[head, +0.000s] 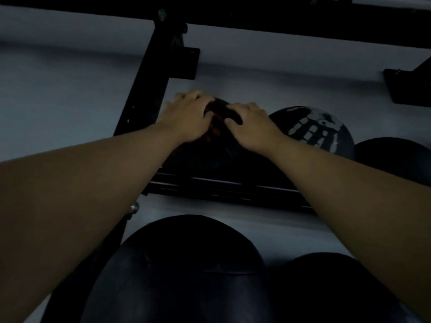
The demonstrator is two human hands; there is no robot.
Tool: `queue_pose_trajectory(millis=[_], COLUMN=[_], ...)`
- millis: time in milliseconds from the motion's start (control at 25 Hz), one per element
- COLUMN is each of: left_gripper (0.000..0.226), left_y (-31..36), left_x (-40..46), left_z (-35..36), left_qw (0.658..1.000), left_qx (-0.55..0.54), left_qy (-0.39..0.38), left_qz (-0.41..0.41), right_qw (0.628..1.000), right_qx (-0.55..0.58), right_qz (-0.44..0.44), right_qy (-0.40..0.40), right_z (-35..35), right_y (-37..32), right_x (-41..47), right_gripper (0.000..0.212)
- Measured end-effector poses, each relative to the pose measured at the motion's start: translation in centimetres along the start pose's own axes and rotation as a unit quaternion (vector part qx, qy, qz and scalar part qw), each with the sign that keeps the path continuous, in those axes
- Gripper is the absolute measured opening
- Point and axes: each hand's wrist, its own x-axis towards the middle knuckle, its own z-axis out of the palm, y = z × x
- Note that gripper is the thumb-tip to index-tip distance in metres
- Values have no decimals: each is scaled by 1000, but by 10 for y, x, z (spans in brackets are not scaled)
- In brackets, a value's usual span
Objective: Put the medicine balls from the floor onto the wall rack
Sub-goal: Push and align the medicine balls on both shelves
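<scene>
Red-marked ball (217, 145) sits on the rack (224, 190) shelf, at its left end beside the upright. Left hand (189, 117) and right hand (250, 127) lie flat on top of it, fingers spread and curved over the surface, palms touching it. White-marked ball (321, 131) rests just right of it. Two dark balls (186, 264) sit on the tier below.

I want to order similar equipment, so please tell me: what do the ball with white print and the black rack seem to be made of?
The ball with white print looks like matte black rubber: dull surface, printed white marking, though the dim light leaves this open. The rack looks like black-painted metal: straight flat bars with a bolt at the joint. Both hands, left hand and right hand, rest on another dark ball.
</scene>
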Motion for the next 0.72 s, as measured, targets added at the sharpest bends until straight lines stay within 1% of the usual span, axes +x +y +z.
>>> queue_pose_trajectory(millis=[80, 160, 280, 400, 600, 720], left_gripper=[54, 57, 57, 56, 57, 55], left_y=[-25, -40, -36, -22, -25, -16], left_x=[-8, -15, -22, -29, -35, -43], left_z=[-5, -6, 7, 19, 10, 16], left_qw=[999, 996, 995, 996, 998, 999], left_qx=[-39, -75, -92, -76, -25, 35], left_qy=[-21, -31, -22, -9, -24, 10], left_qz=[-22, -25, -32, -54, -47, -37], right_qw=[1000, 999, 999, 999, 997, 997], right_qx=[21, 30, 25, 31, 39, 26], right_qz=[7, 17, 19, 19, 38, 41], right_qy=[-19, -13, -19, -27, -49, -52], right_z=[16, 24, 27, 27, 25, 32], right_y=[-19, -26, -20, -11, -11, -14], right_x=[6, 6, 0, -7, -13, -27], right_gripper=[62, 67, 71, 71, 75, 79])
